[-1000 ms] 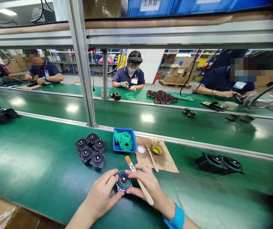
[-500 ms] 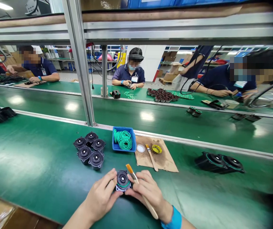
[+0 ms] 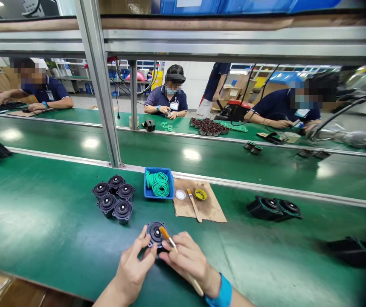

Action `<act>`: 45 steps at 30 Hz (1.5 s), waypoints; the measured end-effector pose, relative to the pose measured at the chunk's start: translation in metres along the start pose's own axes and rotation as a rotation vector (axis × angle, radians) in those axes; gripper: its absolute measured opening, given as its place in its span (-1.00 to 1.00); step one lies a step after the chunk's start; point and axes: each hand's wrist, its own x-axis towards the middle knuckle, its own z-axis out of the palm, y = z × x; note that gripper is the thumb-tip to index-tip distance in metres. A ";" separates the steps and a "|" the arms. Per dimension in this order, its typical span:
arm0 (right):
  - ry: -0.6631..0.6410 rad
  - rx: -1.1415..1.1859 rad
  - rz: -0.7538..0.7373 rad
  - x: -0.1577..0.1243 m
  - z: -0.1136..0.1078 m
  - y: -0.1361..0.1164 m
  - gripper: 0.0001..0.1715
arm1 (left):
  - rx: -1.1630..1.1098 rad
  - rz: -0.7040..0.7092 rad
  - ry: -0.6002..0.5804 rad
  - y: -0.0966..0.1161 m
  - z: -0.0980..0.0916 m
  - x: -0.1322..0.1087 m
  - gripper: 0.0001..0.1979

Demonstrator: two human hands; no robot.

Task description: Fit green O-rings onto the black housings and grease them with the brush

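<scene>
A round black part (image 3: pixel 155 233) stands on the green belt (image 3: pixel 42 221) right in front of me. My left hand (image 3: pixel 134 267) pinches its left edge with thumb and fingers. My right hand (image 3: pixel 187 261) grips a wooden-handled brush (image 3: pixel 175 254), whose orange bristles rest on the part's top face. A blue band sits on my right wrist. Several similar black parts (image 3: pixel 114 198) stand clustered to the left of it.
A blue tray of green rings (image 3: pixel 158 183) sits behind the part, beside a cardboard sheet (image 3: pixel 211 209) with a white lid, a second brush and a yellow pot (image 3: pixel 200 195). Two finished black parts (image 3: pixel 274 208) lie at right. Other people work across the far belt.
The brush tip has moved from beside the part onto its top face. My view has shifted, so everything sits a little further left.
</scene>
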 end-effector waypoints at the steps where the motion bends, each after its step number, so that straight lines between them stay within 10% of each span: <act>1: 0.030 0.051 0.086 0.004 -0.006 0.003 -0.86 | -0.023 -0.040 0.002 -0.001 0.000 -0.001 -0.77; 4: 0.149 0.114 0.461 0.019 -0.028 0.021 -0.84 | -0.107 -0.226 0.002 -0.006 0.000 -0.001 -0.92; 9: 0.157 -0.044 0.856 0.040 -0.051 0.078 -0.29 | -0.156 -0.444 -0.146 -0.013 0.006 -0.003 -0.44; 16: 0.091 -0.313 0.984 0.031 -0.059 0.133 -0.20 | -0.153 -0.432 -0.186 -0.020 0.012 -0.011 -0.47; 28: -0.166 -0.545 1.078 0.013 -0.073 0.154 -0.54 | -0.140 -0.387 -0.162 -0.018 0.010 -0.008 -0.47; 45: 0.026 -0.431 0.998 0.005 -0.084 0.147 -0.14 | -0.314 -0.611 -0.262 -0.016 0.004 0.002 -0.44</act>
